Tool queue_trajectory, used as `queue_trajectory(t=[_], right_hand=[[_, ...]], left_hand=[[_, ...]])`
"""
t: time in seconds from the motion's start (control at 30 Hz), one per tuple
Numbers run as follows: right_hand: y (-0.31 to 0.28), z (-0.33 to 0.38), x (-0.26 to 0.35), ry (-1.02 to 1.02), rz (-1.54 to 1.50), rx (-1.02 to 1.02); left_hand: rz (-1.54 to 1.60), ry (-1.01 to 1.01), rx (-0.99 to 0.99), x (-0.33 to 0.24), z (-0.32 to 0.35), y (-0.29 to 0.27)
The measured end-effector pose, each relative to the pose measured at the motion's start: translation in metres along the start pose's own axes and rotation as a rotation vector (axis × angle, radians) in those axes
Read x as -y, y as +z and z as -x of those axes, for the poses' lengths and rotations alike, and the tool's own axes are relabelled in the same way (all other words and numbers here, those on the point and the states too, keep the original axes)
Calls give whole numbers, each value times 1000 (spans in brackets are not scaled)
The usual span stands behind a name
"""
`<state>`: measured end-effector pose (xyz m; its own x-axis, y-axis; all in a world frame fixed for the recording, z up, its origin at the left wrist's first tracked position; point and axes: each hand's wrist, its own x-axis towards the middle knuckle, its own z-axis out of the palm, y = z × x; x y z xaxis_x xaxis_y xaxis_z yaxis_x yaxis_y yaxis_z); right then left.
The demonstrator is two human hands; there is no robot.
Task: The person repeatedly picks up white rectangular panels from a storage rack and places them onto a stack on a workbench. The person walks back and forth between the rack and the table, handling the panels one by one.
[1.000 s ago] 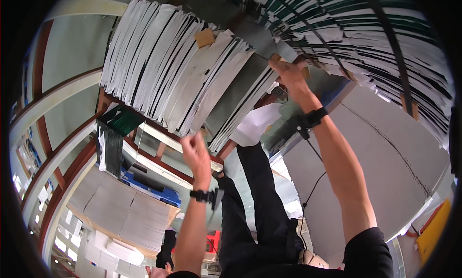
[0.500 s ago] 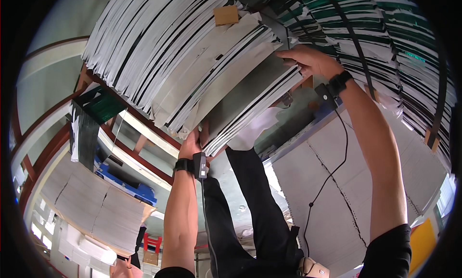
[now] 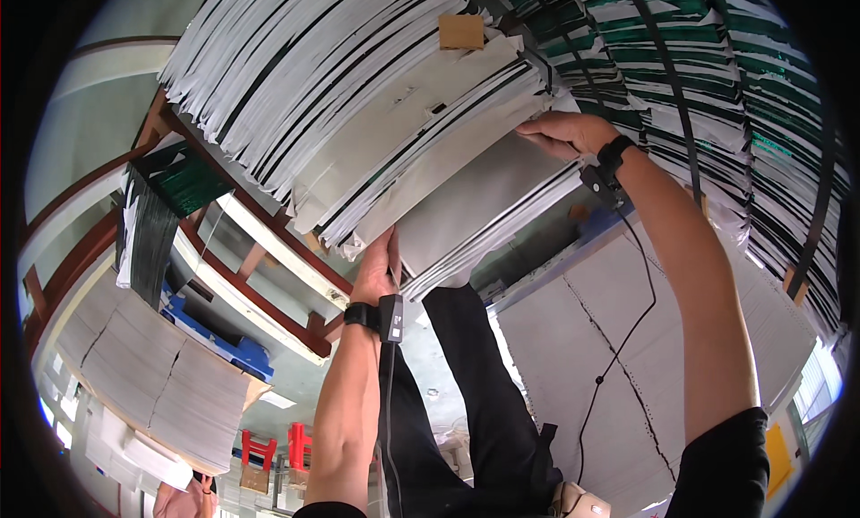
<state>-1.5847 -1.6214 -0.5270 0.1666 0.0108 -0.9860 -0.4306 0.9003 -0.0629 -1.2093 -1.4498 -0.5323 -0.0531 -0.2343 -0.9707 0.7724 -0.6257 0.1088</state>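
A bundle of thin grey sheets [image 3: 484,200], with white layered edges toward me, lies at the near side of a large stack of white sheets with dark layers [image 3: 313,79]. My left hand [image 3: 378,265] grips the bundle's left end, its thumb partly hidden behind the edge. At the opposite end, my right hand [image 3: 573,134] holds the bundle, fingers pressed together over the upper face. Just beyond the bundle, a loose pale sheet [image 3: 448,173] leans against the stack. Each wrist wears a black strap with a small cabled box.
Strapped stacks of green and white sheets [image 3: 663,79] rise at the right. A small brown cardboard piece [image 3: 461,32] sits on the big stack. Red-brown and cream frame beams [image 3: 260,249] stand left. Pale stacks [image 3: 600,339] lie lower right. Another person [image 3: 184,496] shows lower left.
The bundle's upper face shows wider and paler, and the gap beside the leaning sheet looks different. My left hand sits slightly further right and higher in view. Both hands still hold the bundle.
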Motion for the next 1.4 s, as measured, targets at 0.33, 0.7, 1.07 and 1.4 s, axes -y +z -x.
queue_trajectory(t=[0.33, 0.7, 1.07, 1.4], right_hand=[[29, -2, -70, -289, 45, -169], [125, 44, -186, -595, 518, -464], [317, 181, -188, -898, 704, -534], [609, 339, -129, -628, 97, -86]], left_hand=[[-154, 234, 92, 44, -13, -30], [-592, 244, -118, 53, 56, -149], [-340, 618, 19, -27, 299, -269], [-38, 787, -92, -27, 530, -486]])
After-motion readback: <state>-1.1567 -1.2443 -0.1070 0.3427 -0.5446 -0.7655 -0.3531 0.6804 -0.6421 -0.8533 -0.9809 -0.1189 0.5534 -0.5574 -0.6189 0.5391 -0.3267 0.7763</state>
